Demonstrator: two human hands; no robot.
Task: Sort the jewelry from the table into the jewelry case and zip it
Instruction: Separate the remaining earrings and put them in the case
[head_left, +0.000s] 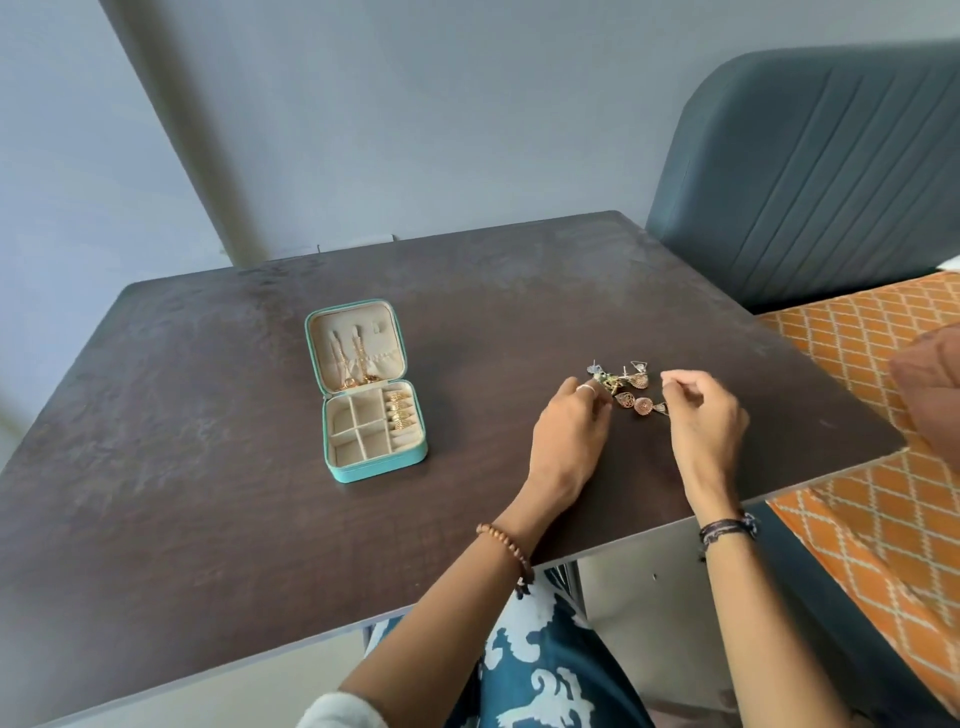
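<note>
A teal jewelry case (363, 470) lies open on the dark table (208, 493). Gold chains hang in its lid and gold rings sit in the ring rolls at the right of its base; the square compartments look bare. A small heap of earrings (635, 395) lies right of the case, with gold domed and filigree pieces among them. My left hand (569, 436) reaches the heap's left side and its fingertips pinch a green earring (607, 383). My right hand (709, 421) hovers at the heap's right side, fingers curled and thumb near forefinger; whether they hold anything is unclear.
A blue-grey padded headboard (810, 171) and a bed with an orange patterned cover (883, 493) stand to the right of the table. A grey wall lies behind. The table's near edge (457, 597) runs just above my lap.
</note>
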